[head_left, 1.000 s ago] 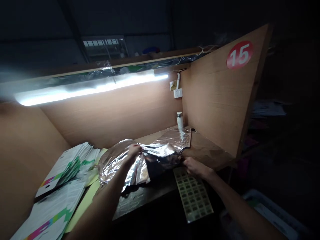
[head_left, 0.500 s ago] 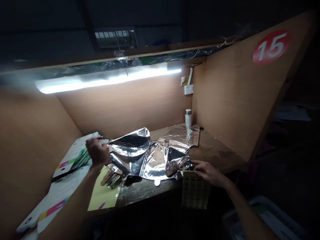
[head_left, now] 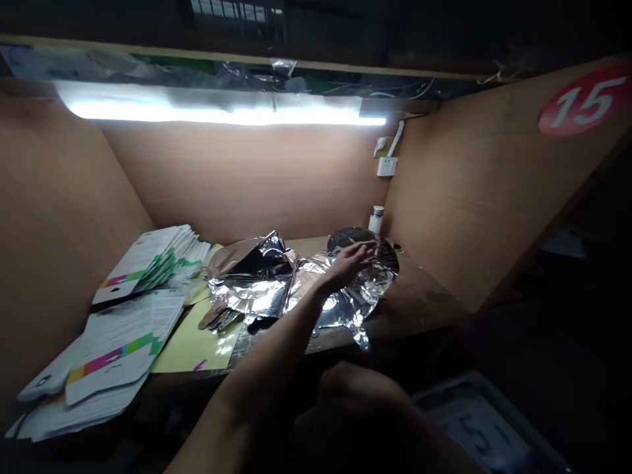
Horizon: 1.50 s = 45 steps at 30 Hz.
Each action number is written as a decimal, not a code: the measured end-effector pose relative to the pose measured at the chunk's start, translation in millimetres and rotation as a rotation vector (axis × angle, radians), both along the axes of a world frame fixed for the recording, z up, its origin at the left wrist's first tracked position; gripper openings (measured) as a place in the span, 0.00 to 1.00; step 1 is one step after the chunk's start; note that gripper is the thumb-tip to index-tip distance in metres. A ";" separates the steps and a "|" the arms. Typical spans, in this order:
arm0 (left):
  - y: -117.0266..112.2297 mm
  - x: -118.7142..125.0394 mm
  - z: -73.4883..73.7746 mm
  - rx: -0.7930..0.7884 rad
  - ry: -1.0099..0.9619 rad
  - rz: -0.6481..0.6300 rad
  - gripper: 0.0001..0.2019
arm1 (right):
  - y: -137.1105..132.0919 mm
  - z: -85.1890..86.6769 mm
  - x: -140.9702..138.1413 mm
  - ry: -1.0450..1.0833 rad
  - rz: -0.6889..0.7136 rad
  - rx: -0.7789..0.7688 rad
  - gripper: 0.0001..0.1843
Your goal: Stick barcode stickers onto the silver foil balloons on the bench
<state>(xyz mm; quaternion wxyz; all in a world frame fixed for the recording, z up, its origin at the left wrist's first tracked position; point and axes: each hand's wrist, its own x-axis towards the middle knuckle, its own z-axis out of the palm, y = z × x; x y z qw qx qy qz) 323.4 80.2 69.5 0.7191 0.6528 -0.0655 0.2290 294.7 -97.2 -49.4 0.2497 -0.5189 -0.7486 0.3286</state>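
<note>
Flat, crinkled silver foil balloons (head_left: 259, 289) lie across the table. My left hand (head_left: 351, 260) stretches over to the right side, fingers extended, above or on a shiny foil balloon (head_left: 363, 296) whose rounded dark edge shows behind the hand. Whether the fingertips pinch the foil is hard to see. Below the table's front edge, my right hand (head_left: 360, 388) is dark and blurred, its fingers hidden. A small bunch of foil strips (head_left: 220, 317) rests on a yellow sheet (head_left: 197, 345).
Stacks of printed white cards (head_left: 116, 336) with coloured bands fill the left side. A white bottle (head_left: 376, 219) stands in the back right corner under a wall socket (head_left: 388, 166). A lamp tube (head_left: 222, 113) crosses above. A plastic bin (head_left: 481, 421) sits low at right.
My left hand has gone from the left end of the foil across to the right. My right hand has dropped below the table edge; the yellowish gridded sheet beside it is out of sight.
</note>
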 end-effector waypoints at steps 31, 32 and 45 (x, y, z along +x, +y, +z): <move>-35.3 -161.7 -96.7 0.205 0.432 0.681 0.20 | -16.4 -9.4 49.1 0.169 -0.608 0.528 0.16; -36.0 -162.3 -95.6 0.225 0.440 0.692 0.20 | -16.2 -8.4 48.1 0.204 -0.595 0.513 0.15; -48.1 -157.6 -92.6 0.185 0.473 0.644 0.20 | -25.8 -8.2 36.3 0.394 -0.645 0.421 0.13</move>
